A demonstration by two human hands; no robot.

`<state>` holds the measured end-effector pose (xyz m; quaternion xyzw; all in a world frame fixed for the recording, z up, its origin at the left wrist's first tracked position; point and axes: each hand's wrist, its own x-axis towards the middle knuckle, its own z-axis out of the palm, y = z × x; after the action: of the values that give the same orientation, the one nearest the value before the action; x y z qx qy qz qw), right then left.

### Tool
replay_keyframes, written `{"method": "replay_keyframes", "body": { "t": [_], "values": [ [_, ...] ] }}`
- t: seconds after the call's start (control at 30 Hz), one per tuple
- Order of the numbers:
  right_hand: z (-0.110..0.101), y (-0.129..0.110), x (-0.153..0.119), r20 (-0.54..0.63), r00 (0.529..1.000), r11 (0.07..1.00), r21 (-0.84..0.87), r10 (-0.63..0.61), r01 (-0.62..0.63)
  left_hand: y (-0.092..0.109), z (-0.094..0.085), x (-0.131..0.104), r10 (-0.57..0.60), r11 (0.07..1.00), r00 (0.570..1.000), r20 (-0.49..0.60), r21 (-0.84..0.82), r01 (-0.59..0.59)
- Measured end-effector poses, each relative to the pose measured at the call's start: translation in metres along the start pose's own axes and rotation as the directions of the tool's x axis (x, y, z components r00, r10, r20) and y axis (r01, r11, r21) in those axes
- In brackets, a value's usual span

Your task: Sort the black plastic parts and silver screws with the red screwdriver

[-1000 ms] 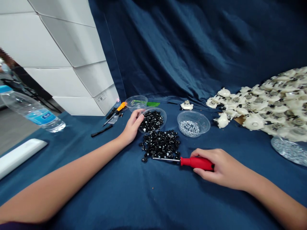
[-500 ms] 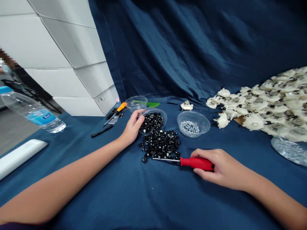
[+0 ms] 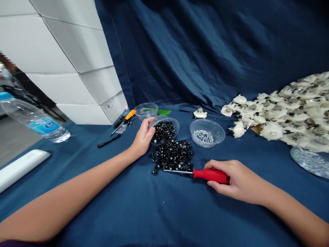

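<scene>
My left hand grips the left rim of a clear round bowl that holds small black parts. The bowl is tilted, and a heap of the same black parts lies on the blue cloth right in front of it. In my right hand is a screwdriver with a red handle. Its metal shaft points left and lies along the near edge of the heap. A second clear bowl with small silvery screws stands to the right of the heap.
White cast parts are piled at the right, near a bag of silvery pieces. An orange-handled tool, a black strip, a water bottle and white boxes are at the left. Another clear bowl sits behind.
My left thumb and the bowl's rim have shifted slightly. The right hand and the screwdriver have not moved.
</scene>
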<state>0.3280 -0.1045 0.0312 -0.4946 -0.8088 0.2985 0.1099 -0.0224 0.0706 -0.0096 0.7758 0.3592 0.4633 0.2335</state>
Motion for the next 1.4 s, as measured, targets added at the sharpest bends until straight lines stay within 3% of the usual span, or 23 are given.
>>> {"method": "replay_keyframes", "body": {
  "t": [0.23, 0.43, 0.63, 0.9, 1.1, 1.3, 1.4],
  "values": [
    [-0.001, 0.0, -0.001, 0.0, 1.0, 1.0, -0.003, 0.004, -0.004, -0.021, 0.004, 0.007, -0.211, 0.971, 0.974, -0.088, -0.133, 0.199],
    [-0.001, 0.0, -0.001, -0.002, 1.0, 1.0, -0.001, 0.008, -0.008, -0.004, 0.001, -0.001, 0.01, 0.999, 1.0, 0.014, 0.038, -0.01],
    [0.0, -0.001, -0.002, -0.001, 1.0, 1.0, 0.003, -0.003, 0.003, -0.016, 0.002, 0.007, -0.138, 0.99, 0.989, -0.047, -0.046, 0.136],
    [-0.001, -0.001, -0.002, 0.0, 1.0, 1.0, 0.003, 0.003, -0.003, -0.002, 0.001, -0.002, 0.007, 0.999, 0.999, 0.041, 0.045, -0.009],
    [-0.001, -0.001, -0.003, 0.001, 1.0, 1.0, 0.004, 0.003, -0.003, -0.016, 0.003, 0.006, -0.176, 0.984, 0.984, -0.043, -0.048, 0.174],
    [-0.001, -0.001, -0.003, 0.002, 1.0, 1.0, 0.0, 0.005, -0.005, -0.003, 0.001, 0.0, 0.003, 0.999, 0.998, 0.066, 0.037, -0.005],
    [-0.001, -0.001, -0.002, 0.005, 1.0, 1.0, 0.008, 0.009, -0.009, 0.002, 0.001, -0.001, -0.004, 0.999, 0.998, 0.07, 0.051, 0.0]
  ]
}}
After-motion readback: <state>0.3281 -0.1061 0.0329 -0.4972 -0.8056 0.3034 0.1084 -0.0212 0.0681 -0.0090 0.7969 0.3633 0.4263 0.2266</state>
